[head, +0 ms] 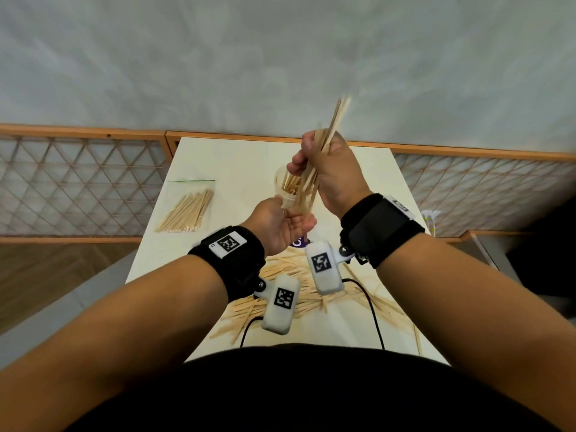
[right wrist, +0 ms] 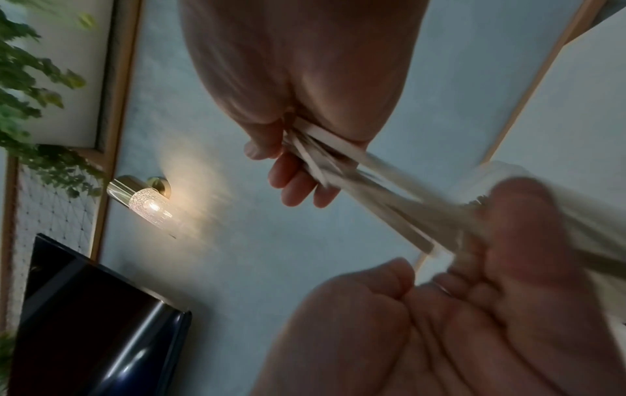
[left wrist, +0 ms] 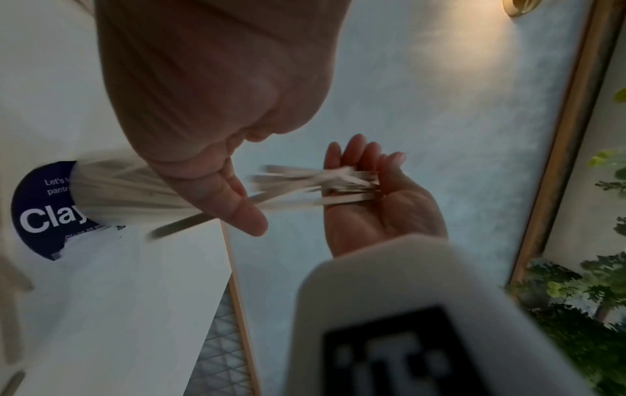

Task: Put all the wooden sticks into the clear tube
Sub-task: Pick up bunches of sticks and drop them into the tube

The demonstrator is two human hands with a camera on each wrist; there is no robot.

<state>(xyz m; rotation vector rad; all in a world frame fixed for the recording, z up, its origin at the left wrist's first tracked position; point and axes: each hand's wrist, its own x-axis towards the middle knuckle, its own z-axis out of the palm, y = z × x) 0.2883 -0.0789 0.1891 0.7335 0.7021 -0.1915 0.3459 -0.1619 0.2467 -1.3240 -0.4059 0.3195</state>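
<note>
My right hand grips a bundle of wooden sticks above the table, tilted, with its lower ends down beside the clear tube. The tube stands upright mid-table with several sticks inside. My left hand is open, palm up, under the bundle's lower ends and next to the tube's base. In the right wrist view the fingers curl round the blurred sticks, and the open left palm lies below. A heap of loose sticks lies on the table near me.
A clear zip bag of more sticks lies at the table's left edge. A purple sticker is on the white table. Black cables cross the heap. Lattice railings flank the table.
</note>
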